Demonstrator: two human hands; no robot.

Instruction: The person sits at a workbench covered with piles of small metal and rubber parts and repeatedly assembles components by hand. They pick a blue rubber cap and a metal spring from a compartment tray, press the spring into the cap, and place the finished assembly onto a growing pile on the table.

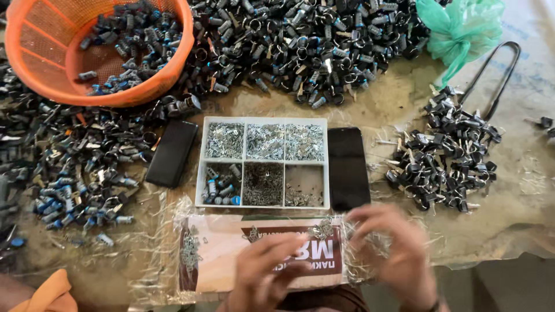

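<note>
Clear, crinkled plastic film wraps a flat cardboard-coloured packet [231, 254] with a dark red printed band, and it lies at the near edge of the table [520, 214] right under both hands. The left hand [263, 271] rests on the band with its fingers curled down against the film, and the right hand [399, 257] is blurred over the packet's right end, fingers bent around crumpled film; whether either hand pinches anything small I cannot tell. Tiny bright metal clips [321, 229] are strewn loose along the top of the packet, glinting and thin — more lie on its left end. Just beyond stands a white plastic sorting tray [263, 119] of six square compartments: the three far ones hold heaps of silvery metal bits, the near left holds small grey cylinders with blue caps, the near middle a dark mass of fine wire pieces, the near right only a few scraps. A black glossy phone [171, 153] lies tilted at the tray's left and a second black phone [348, 167] at its right. Heaps of small dark cylindrical parts with rings [306, 40] cover the far table, an orange mesh plastic basket [173, 63] holds more, a smaller black pile [445, 153] sits to the right, and a crumpled green plastic bag [462, 29] lies far right.
</note>
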